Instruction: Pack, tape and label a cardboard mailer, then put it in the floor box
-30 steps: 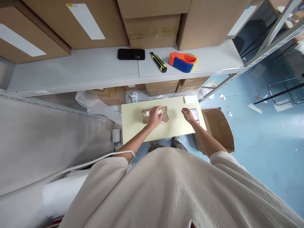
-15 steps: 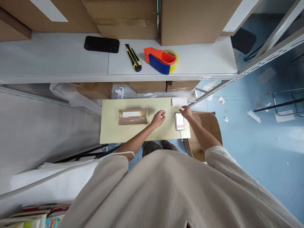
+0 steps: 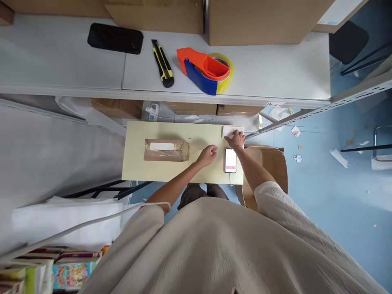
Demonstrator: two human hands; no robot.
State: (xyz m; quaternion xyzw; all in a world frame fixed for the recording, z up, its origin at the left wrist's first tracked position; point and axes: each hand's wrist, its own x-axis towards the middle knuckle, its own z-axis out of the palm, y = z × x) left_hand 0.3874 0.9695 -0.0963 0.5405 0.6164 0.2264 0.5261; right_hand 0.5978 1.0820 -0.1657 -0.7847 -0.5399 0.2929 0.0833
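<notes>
My right hand point(image 3: 235, 140) lies palm down with its fingers spread over a flat white stack of paper or labels point(image 3: 227, 130) at the far right corner of the small pale-yellow table point(image 3: 137, 169). Just below that hand is a phone point(image 3: 230, 161) with a lit screen and a white cable. My left hand point(image 3: 207, 156) hovers by the table's middle, fingers loosely curled, thumb apart, nothing visible in it. To its left, apart from it, sits a brown parcel point(image 3: 167, 155) wrapped in clear tape, with a white label on top.
On the grey shelf point(image 3: 269, 67) above the table are a black phone point(image 3: 115, 38), a utility knife point(image 3: 162, 64) and a tape dispenser point(image 3: 202, 71). Cardboard boxes point(image 3: 254, 20) stand behind them. An open carton point(image 3: 272, 165) is right of the table; books point(image 3: 72, 274) lie lower left.
My right hand has moved up and onto the white stack. My left hand has stayed curled near the table's middle. The camera view has shifted closer to the shelf.
</notes>
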